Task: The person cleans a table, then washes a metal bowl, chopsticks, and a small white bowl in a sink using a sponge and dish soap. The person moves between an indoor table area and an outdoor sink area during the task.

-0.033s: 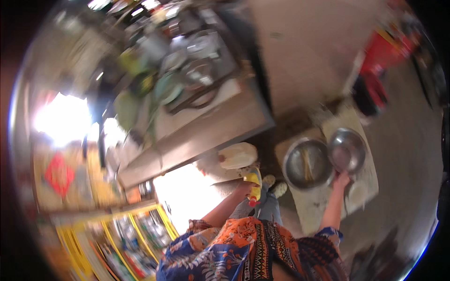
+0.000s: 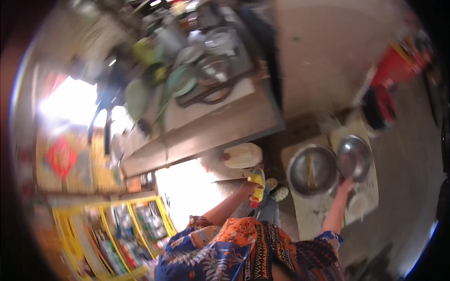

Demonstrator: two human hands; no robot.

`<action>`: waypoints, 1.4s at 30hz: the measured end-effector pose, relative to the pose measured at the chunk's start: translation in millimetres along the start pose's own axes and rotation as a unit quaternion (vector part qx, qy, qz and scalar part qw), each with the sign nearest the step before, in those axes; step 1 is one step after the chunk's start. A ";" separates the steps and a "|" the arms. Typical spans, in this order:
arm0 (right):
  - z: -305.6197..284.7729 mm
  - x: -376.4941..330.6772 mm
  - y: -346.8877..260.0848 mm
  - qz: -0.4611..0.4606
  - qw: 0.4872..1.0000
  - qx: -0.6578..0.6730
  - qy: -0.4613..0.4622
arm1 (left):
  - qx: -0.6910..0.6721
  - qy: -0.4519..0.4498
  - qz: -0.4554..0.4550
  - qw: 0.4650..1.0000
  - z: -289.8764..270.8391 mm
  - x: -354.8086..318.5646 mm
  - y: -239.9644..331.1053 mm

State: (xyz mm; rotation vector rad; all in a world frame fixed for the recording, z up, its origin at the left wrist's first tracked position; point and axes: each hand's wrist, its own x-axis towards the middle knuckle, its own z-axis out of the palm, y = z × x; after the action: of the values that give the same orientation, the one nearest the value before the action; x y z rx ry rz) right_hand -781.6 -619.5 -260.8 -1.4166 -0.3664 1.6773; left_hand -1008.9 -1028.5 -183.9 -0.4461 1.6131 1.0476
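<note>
From where I stand, a low board (image 2: pixel 309 218) lies at the person's one o'clock, bearing a big bowl (image 2: pixel 296 175) at its nine and a pale disc (image 2: pixel 358 204) at its four; the small bowl (image 2: pixel 361 157) at its two may be raised. At eleven, a counter (image 2: pixel 206 129) carries a tray (image 2: pixel 187 100).

The left hand (image 2: pixel 251 188) grasps a yellow bottle (image 2: pixel 259 180) with its red cap (image 2: pixel 254 203) toward the body. The right hand (image 2: pixel 345 184) is at the near rim of a small metal bowl (image 2: pixel 360 154); its grip is unclear. Beside the bowl, a larger metal basin (image 2: pixel 298 174) holds pale sticks (image 2: pixel 311 172). Farther left, a worktop (image 2: pixel 206 124) carries a tray (image 2: pixel 205 99) of dishes.
</note>
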 end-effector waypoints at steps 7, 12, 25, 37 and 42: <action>29.3 90.9 29.3 0.081 0.908 -0.395 0.116 | 0.018 0.123 -0.064 0.990 5.5 -33.6 -46.9; 84.6 340.3 -89.1 0.008 0.975 -0.175 -0.133 | 0.017 -0.076 0.085 0.993 74.4 32.5 77.8; 101.9 -140.6 5.0 -0.206 0.752 -0.497 -0.382 | 0.426 -0.070 0.194 0.881 66.8 -30.7 57.5; 22.2 -279.5 -7.7 -0.369 0.607 -0.567 -0.417 | 0.598 -0.244 0.442 0.622 119.3 -134.6 109.2; -60.0 -271.1 -35.2 -0.415 0.614 -0.617 -0.266 | 0.321 0.104 0.702 0.627 26.7 -201.0 199.3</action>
State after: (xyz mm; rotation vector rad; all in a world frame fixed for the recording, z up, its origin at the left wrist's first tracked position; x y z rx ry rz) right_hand -723.9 -825.5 -80.4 -1.0901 -2.4623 0.8358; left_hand -1077.1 -946.2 79.6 1.5196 2.3486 1.3169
